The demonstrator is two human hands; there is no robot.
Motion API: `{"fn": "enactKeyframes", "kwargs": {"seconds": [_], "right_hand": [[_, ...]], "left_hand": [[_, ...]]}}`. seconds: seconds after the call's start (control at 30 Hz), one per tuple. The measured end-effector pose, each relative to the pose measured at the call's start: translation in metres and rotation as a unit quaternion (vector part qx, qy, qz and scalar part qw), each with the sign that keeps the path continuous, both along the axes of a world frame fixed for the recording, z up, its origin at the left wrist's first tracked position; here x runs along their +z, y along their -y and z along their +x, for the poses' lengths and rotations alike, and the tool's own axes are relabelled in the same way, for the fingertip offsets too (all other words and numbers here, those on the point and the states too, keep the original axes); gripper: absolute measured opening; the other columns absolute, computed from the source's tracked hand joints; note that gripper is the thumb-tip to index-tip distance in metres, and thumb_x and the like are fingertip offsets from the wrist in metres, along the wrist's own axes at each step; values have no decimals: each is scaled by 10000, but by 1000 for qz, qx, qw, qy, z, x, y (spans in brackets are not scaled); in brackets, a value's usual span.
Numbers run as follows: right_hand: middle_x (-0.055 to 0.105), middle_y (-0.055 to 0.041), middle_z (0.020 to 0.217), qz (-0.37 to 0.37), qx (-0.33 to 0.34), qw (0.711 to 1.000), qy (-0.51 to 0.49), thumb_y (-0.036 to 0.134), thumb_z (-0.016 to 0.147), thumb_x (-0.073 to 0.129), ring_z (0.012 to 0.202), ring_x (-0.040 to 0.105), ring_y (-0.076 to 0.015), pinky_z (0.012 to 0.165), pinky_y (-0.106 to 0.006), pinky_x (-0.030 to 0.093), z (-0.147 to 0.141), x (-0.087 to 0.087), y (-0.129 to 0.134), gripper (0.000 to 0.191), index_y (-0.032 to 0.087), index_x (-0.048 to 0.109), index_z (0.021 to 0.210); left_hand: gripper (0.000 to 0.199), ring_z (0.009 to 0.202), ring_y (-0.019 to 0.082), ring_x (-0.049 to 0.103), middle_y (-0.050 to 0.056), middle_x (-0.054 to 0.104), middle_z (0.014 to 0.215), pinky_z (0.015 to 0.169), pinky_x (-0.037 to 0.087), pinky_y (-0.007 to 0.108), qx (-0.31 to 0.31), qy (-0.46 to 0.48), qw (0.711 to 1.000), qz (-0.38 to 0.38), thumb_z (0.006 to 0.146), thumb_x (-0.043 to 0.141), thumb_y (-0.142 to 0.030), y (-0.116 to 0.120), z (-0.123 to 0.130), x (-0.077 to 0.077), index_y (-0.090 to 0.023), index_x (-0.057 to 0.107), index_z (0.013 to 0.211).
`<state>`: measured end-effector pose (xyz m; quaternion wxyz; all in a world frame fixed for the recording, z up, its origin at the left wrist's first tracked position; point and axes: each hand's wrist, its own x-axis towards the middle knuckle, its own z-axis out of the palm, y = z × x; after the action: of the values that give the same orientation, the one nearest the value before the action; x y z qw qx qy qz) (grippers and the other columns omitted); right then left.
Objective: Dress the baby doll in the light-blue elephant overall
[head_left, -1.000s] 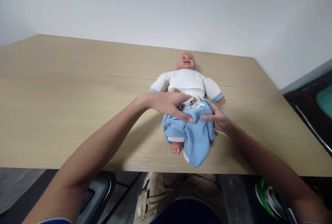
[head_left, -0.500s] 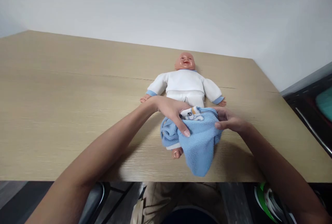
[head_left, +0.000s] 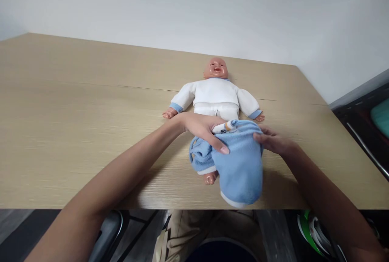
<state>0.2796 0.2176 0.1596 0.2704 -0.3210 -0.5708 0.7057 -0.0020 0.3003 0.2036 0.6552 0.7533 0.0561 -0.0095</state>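
Note:
A baby doll (head_left: 216,92) in a white top with blue cuffs lies on its back, head away from me. Blue fleecy pants (head_left: 240,169) with white hems and a printed patch cover its lower legs. One bare foot (head_left: 210,178) sticks out of the left pant leg; the other foot is hidden inside the right leg. My left hand (head_left: 209,129) is closed on the waistband, thumb outside and fingers hidden within. At the right side of the waistband, my right hand (head_left: 275,139) pinches the fabric between thumb and fingers.
The doll lies on a wooden table (head_left: 91,132), near its front edge. A white wall (head_left: 182,7) stands behind. To the right is a dark object (head_left: 361,120) with a teal item. A chair (head_left: 111,233) and a green-rimmed item (head_left: 311,233) sit below the edge.
The right pant leg has opened out and swung slightly right, showing its white hem. My right hand has shifted a little to the right, and the waistband patch is now more folded over.

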Motion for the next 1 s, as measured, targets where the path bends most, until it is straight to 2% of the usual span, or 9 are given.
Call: {"fn": "enactKeyframes", "kwargs": {"seconds": [0.07,0.17,0.33,0.4,0.47,0.6,0.73,0.9,1.0], "right_hand": [[755,-25,950,-26,-64,998,-3,761,951,852,850,680,-165,763,-253,577,-4,-5,0,576,212,823,1122],[766,-29,969,-33,-52,998,18,814,973,793,860,682,-165,771,-247,586,-10,-5,0,638,211,827,1179],[790,-36,1027,30,164,983,71,696,868,957,960,723,-217,846,-298,618,-6,10,3,658,200,817,1276],[778,-23,986,40,191,978,79,626,854,987,912,717,-214,825,-303,621,-4,10,3,568,208,826,1203],[757,-16,946,54,137,987,62,622,873,969,867,695,-200,789,-289,608,-2,5,2,498,212,827,1116],[747,-23,973,83,7,996,16,722,867,934,896,675,-194,822,-289,587,-1,-10,0,590,204,827,1128],[759,-48,1069,85,-10,995,49,732,933,873,971,679,-204,918,-322,588,-5,-8,3,616,185,822,1212],[773,-37,992,62,145,985,67,708,876,936,879,689,-186,789,-275,609,-9,4,7,617,175,817,1164],[788,-27,974,55,159,984,58,678,847,971,864,710,-181,793,-275,629,-9,3,7,579,187,827,1118]], "left_hand": [[502,1025,286,825,72,875,1087,957,686,351,-5,-2,1000,-10,738,1065,-487,1,0,0,-165,849,1058],[485,1025,305,844,89,883,1080,981,695,393,16,-9,1000,6,745,1058,-506,1,-2,-3,-180,856,1043],[459,964,283,844,99,891,1071,924,707,372,87,29,996,22,832,994,-561,-2,-4,-9,-194,873,1079],[513,977,287,848,91,895,1070,934,712,369,69,21,997,4,762,1047,-553,-2,-4,-8,-192,877,1083],[606,983,297,852,85,897,1057,928,718,363,33,1,999,-19,649,1114,-535,-1,-3,-6,-181,874,1078],[703,988,297,853,77,899,1046,910,717,342,-10,-31,999,-34,548,1161,-496,1,-2,-2,-175,870,1102],[610,999,289,847,55,884,938,962,704,360,39,0,999,0,664,1116,-496,1,-3,-8,-196,878,1138],[444,1057,271,847,94,898,1102,1042,674,365,84,39,996,8,850,992,-544,0,-6,-16,-189,891,1096],[426,1102,268,839,91,896,1136,1083,656,363,69,38,997,9,882,965,-549,1,-6,-14,-185,893,1092]]}}
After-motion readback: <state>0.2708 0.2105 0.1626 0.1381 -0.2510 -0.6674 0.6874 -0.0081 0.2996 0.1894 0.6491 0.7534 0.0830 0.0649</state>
